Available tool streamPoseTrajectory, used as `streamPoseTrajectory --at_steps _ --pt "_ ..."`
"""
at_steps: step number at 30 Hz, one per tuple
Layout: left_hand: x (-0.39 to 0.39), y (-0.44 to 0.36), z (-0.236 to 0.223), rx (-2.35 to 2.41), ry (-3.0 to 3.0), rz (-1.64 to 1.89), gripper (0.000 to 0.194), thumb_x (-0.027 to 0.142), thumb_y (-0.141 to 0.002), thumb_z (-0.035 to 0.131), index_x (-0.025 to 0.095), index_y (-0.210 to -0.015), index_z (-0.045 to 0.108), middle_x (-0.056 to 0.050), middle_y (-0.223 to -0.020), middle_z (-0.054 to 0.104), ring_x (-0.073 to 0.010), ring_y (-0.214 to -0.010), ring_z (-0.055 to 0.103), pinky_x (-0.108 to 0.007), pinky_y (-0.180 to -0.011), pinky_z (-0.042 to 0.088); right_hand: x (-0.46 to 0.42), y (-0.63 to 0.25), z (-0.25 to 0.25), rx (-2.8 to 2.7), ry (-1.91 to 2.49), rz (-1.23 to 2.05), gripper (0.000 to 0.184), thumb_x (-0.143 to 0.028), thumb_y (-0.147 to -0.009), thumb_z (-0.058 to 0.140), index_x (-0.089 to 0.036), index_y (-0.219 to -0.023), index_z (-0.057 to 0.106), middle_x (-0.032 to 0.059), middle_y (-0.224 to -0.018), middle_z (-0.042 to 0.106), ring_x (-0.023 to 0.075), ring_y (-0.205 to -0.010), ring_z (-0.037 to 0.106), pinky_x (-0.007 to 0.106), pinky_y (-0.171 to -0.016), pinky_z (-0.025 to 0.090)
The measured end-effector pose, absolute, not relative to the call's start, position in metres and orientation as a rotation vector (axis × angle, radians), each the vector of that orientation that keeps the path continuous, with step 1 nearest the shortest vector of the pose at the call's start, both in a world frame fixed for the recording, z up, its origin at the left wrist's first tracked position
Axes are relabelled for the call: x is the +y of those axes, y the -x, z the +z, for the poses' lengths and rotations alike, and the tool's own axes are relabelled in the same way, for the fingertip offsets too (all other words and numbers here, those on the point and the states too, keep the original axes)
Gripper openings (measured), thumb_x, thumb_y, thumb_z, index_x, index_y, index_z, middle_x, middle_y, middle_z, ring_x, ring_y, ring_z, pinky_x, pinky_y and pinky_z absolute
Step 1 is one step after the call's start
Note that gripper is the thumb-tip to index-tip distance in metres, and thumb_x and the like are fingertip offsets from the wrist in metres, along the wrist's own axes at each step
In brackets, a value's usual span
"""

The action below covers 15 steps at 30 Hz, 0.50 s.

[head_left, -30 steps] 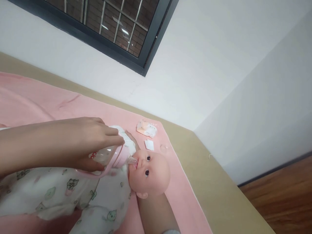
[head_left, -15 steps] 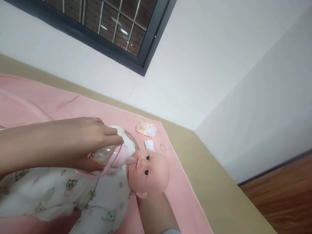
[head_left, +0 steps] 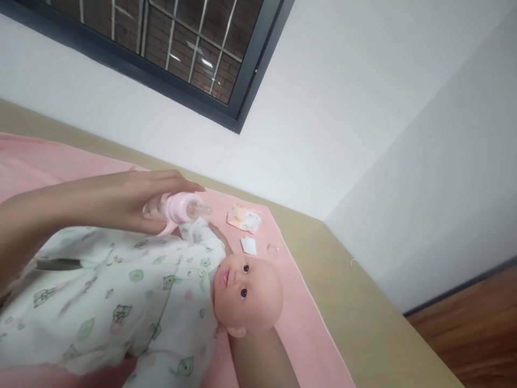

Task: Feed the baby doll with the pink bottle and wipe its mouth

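A baby doll [head_left: 248, 291] in a white printed suit lies face up, head to the right, on a pink cloth [head_left: 299, 318]. My left hand [head_left: 157, 199] is closed round a clear feeding bottle [head_left: 181, 209] with a pink collar and handle. The bottle is held above the doll's far arm, its teat apart from the doll's mouth. My right forearm passes under the doll's head. Part of my right hand [head_left: 221, 238] shows beyond the doll's neck, by the far shoulder, holding the doll from beneath; most of it is hidden.
A small printed packet [head_left: 244, 218], a folded white tissue or pad [head_left: 249, 246] and a clear round cap-like piece [head_left: 273, 249] lie beyond the doll's head. The wooden tabletop [head_left: 343, 302] meets a white wall [head_left: 315, 124] under a dark-framed window [head_left: 232, 110].
My left hand has drawn the bottle's teat out of the doll's mouth and moved the bottle up and left in the picture. My right arm still lies under the doll's head.
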<state>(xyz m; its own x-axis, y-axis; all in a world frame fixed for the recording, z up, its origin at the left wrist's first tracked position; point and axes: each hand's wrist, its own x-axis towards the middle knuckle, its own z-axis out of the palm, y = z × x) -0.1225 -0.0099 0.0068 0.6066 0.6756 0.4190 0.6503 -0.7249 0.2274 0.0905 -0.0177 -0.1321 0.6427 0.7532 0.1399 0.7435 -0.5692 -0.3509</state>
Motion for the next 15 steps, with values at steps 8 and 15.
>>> streamPoseTrajectory --at_steps 8,15 --pt "0.042 0.147 -0.017 1.349 -2.558 0.779 0.054 0.053 -0.071 0.062 0.022 -0.115 0.054 0.001 -0.108 0.063 -0.0224 -0.093 0.057 -0.026 -0.073 0.042 -0.007 -0.099 -0.150 -1.020 2.323 0.156 0.030 -0.046 -0.046 0.065 -0.034 -0.038 0.038 0.0004 -0.037 0.037 0.0370 -0.071 0.065 0.053 -0.061 0.052" --pt "0.084 0.171 -0.057 1.542 -2.263 0.753 0.067 0.047 -0.063 0.067 0.019 -0.120 0.046 -0.002 -0.105 0.063 -0.0251 -0.091 0.058 -0.027 -0.068 0.042 -0.006 -0.097 -0.151 -0.558 2.340 -0.217 0.032 -0.064 -0.046 0.057 -0.036 -0.044 0.041 0.0031 -0.039 0.039 0.0409 -0.081 0.065 0.058 -0.066 0.052"
